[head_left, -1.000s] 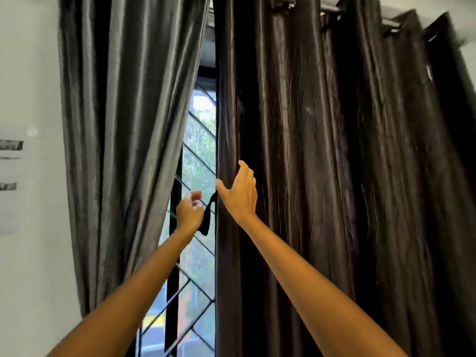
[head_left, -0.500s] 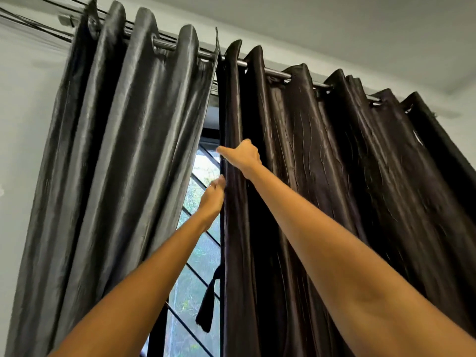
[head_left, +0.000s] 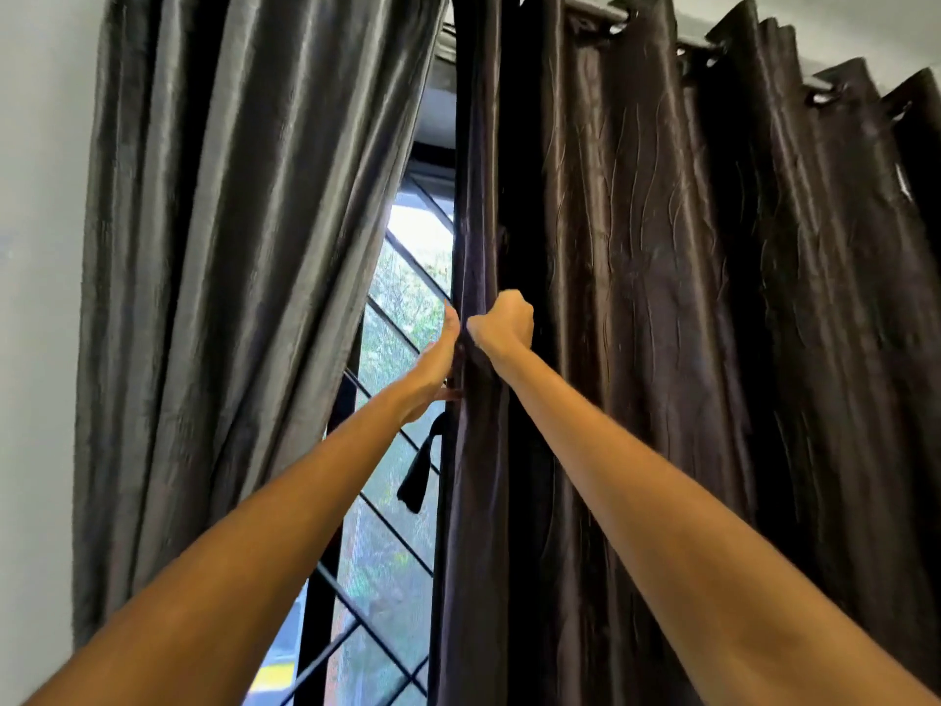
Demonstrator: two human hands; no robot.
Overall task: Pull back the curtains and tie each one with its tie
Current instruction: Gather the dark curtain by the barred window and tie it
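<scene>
Your right hand (head_left: 501, 323) grips the edge of the dark brown glossy curtain (head_left: 687, 298). Your left hand (head_left: 435, 364) lies flat, fingers straight, against that edge; the black fabric tie (head_left: 420, 476) dangles just below.

The left curtain (head_left: 244, 277) is a silvery grey satin with pale streaks of sheen running down its folds. To the right of it, the right curtain (head_left: 687, 323) is a far darker brown-black — its surface carries thin, wavy vertical lines like crinkled veins. Between the two, the window (head_left: 402, 308) shows bright white and leafy green behind a black grille (head_left: 392, 532) of crossing diagonal bars. Against that glass a black tie (head_left: 420, 476) hangs — plain, unpatterned. Left of the grey curtain, the wall (head_left: 35, 349) is pale grey-white.
</scene>
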